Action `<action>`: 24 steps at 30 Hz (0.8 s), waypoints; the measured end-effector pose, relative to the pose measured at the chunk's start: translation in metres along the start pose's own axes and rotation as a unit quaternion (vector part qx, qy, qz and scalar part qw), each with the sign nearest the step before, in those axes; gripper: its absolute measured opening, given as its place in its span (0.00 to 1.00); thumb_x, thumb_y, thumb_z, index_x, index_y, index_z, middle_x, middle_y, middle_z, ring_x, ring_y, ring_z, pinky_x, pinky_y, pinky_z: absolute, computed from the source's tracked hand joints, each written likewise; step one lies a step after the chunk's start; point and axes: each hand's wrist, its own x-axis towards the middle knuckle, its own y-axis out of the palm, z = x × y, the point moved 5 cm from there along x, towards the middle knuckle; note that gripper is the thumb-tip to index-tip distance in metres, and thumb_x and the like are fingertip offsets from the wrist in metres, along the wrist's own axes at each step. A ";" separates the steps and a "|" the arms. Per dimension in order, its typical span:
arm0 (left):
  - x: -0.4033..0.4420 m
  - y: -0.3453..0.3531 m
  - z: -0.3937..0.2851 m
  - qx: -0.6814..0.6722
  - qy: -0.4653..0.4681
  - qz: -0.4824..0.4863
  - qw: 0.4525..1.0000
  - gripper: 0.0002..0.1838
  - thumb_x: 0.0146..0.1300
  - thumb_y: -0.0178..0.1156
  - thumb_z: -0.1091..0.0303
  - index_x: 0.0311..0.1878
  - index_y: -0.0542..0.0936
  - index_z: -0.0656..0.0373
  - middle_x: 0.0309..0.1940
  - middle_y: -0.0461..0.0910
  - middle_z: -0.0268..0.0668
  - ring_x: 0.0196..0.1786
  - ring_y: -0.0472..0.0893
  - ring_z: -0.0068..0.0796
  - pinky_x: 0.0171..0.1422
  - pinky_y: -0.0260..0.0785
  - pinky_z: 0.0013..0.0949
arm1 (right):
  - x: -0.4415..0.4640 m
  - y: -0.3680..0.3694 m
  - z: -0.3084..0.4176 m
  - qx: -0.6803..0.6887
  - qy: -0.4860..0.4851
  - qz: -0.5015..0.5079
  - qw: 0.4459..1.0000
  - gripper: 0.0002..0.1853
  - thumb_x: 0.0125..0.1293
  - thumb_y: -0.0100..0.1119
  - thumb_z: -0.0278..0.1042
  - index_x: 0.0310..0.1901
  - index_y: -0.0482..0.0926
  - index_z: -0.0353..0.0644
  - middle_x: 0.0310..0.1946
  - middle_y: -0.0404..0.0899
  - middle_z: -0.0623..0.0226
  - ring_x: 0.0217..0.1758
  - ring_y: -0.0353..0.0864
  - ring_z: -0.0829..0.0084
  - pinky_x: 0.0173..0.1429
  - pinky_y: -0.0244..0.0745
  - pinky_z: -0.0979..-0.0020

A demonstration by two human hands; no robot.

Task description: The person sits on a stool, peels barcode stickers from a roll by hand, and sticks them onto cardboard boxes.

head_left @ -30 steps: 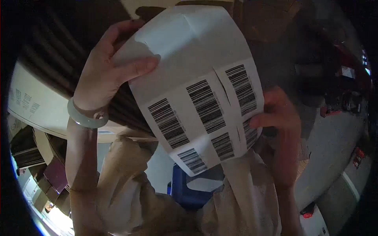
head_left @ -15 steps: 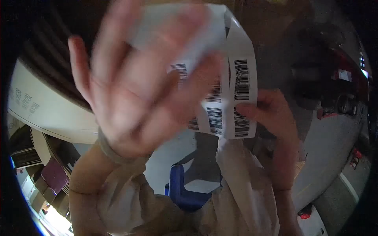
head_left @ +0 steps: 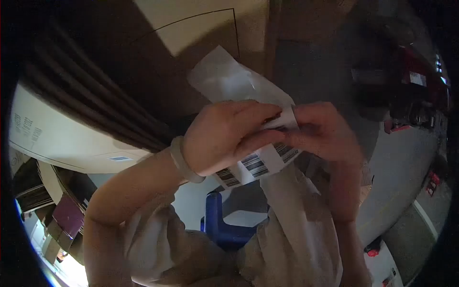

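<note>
A white strip of barcode labels point(head_left: 256, 164) is held between my two hands in the middle of the view. Its lower end shows several printed barcodes, while the glossy upper part point(head_left: 229, 79) slants up to the left. My left hand point(head_left: 217, 134), with a pale band round the wrist, lies across the strip, its thumb and fingers pinched on it. From the other side, my right hand point(head_left: 325, 131) grips the strip's right edge between thumb and fingers. The fingertips of both hands nearly meet, and the part of the strip beneath my left hand is hidden.
Large cardboard boxes point(head_left: 62, 129) with brown flaps stand at left, and another carton point(head_left: 201, 28) is at the top. A blue L-shaped object point(head_left: 215, 220) lies below my hands. Dark and red equipment point(head_left: 416, 95) sits at right.
My left hand was raised, spread and blurred close to the camera; it has come down and closed on the label strip. The strip has tilted and bent, and my right hand still holds it.
</note>
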 end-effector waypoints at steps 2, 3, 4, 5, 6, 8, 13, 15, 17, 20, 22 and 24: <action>-0.001 -0.004 0.003 -0.011 0.004 -0.040 0.999 0.15 0.58 0.58 0.62 0.45 0.75 0.60 0.31 0.78 0.42 0.32 0.79 0.42 0.35 0.71 0.38 | 0.003 0.001 0.000 -0.020 -0.016 -0.004 1.000 0.07 0.59 0.57 0.30 0.37 0.78 0.38 0.27 0.79 0.65 0.32 0.78 0.80 0.36 0.74 0.75; -0.001 -0.004 0.003 -0.013 0.000 -0.036 0.999 0.15 0.58 0.58 0.62 0.45 0.75 0.60 0.31 0.78 0.42 0.32 0.79 0.42 0.35 0.71 0.38 | 0.004 0.001 0.000 -0.035 0.003 -0.007 0.999 0.06 0.59 0.57 0.30 0.37 0.78 0.38 0.27 0.79 0.65 0.30 0.77 0.80 0.34 0.74 0.75; 0.000 -0.004 0.003 -0.019 -0.015 -0.029 0.999 0.13 0.59 0.57 0.63 0.43 0.76 0.60 0.29 0.78 0.42 0.31 0.79 0.42 0.34 0.71 0.37 | 0.004 0.002 0.000 -0.049 0.022 -0.008 0.999 0.06 0.59 0.56 0.29 0.36 0.78 0.38 0.26 0.79 0.65 0.29 0.77 0.80 0.32 0.73 0.75; 0.000 -0.004 0.003 -0.025 -0.031 -0.023 0.999 0.11 0.59 0.56 0.64 0.41 0.77 0.60 0.28 0.78 0.42 0.29 0.79 0.41 0.34 0.71 0.37 | 0.003 0.005 0.002 -0.043 0.025 -0.007 0.999 0.06 0.59 0.56 0.29 0.36 0.78 0.38 0.26 0.79 0.65 0.29 0.77 0.80 0.32 0.73 0.75; 0.000 -0.004 0.004 -0.025 -0.035 -0.022 0.999 0.11 0.59 0.56 0.64 0.41 0.77 0.60 0.28 0.78 0.42 0.29 0.79 0.41 0.34 0.71 0.37 | 0.003 0.004 0.003 -0.047 0.036 -0.025 0.998 0.06 0.59 0.56 0.29 0.37 0.78 0.38 0.26 0.78 0.65 0.29 0.77 0.80 0.31 0.73 0.75; 0.000 -0.005 0.008 -0.066 -0.050 -0.037 0.996 0.10 0.62 0.53 0.64 0.38 0.78 0.60 0.25 0.78 0.43 0.29 0.79 0.42 0.32 0.71 0.36 | 0.004 0.006 0.003 -0.050 0.050 -0.039 0.997 0.06 0.59 0.56 0.28 0.37 0.78 0.37 0.25 0.78 0.65 0.28 0.77 0.80 0.31 0.73 0.75; 0.000 -0.002 0.019 -0.192 -0.127 -0.025 0.973 0.14 0.65 0.50 0.60 0.36 0.78 0.62 0.20 0.76 0.39 0.22 0.76 0.31 0.26 0.67 0.32 | 0.004 0.004 0.012 -0.062 0.023 -0.064 0.996 0.08 0.59 0.55 0.28 0.39 0.78 0.37 0.26 0.79 0.64 0.29 0.78 0.79 0.33 0.75 0.73; 0.000 -0.001 0.023 -0.232 -0.167 -0.005 0.958 0.15 0.66 0.50 0.59 0.36 0.78 0.62 0.18 0.75 0.36 0.19 0.73 0.25 0.24 0.65 0.30 | 0.004 0.002 0.009 -0.059 0.016 -0.063 0.996 0.08 0.59 0.54 0.28 0.40 0.78 0.37 0.27 0.79 0.63 0.30 0.78 0.78 0.34 0.75 0.73; -0.001 0.006 0.028 -0.316 -0.207 0.024 0.926 0.16 0.66 0.50 0.58 0.35 0.79 0.61 0.17 0.73 0.29 0.19 0.68 0.16 0.23 0.62 0.26 | 0.003 0.001 0.006 -0.057 0.006 -0.063 0.996 0.08 0.59 0.54 0.27 0.40 0.78 0.37 0.28 0.80 0.62 0.31 0.79 0.78 0.35 0.75 0.73; -0.001 0.005 0.037 -0.336 -0.253 0.032 0.907 0.16 0.66 0.49 0.56 0.41 0.79 0.59 0.26 0.78 0.31 0.28 0.74 0.16 0.32 0.68 0.23 | 0.003 -0.002 0.005 -0.034 0.014 -0.046 0.998 0.09 0.59 0.54 0.27 0.40 0.78 0.37 0.28 0.80 0.62 0.32 0.79 0.77 0.37 0.75 0.73; 0.001 0.001 0.047 -0.286 -0.222 -0.037 0.931 0.15 0.65 0.52 0.57 0.39 0.80 0.60 0.23 0.77 0.29 0.25 0.72 0.14 0.29 0.66 0.23 | -0.001 -0.005 0.001 -0.027 0.027 -0.073 0.997 0.09 0.57 0.53 0.26 0.40 0.79 0.36 0.27 0.79 0.64 0.32 0.78 0.78 0.37 0.75 0.73; 0.006 -0.007 0.047 -0.233 -0.189 -0.107 0.948 0.15 0.63 0.56 0.58 0.37 0.80 0.61 0.20 0.76 0.27 0.23 0.70 0.13 0.26 0.64 0.22 | -0.004 -0.014 -0.003 -0.022 0.038 -0.084 0.995 0.09 0.57 0.54 0.27 0.38 0.79 0.36 0.25 0.78 0.66 0.31 0.77 0.79 0.36 0.74 0.74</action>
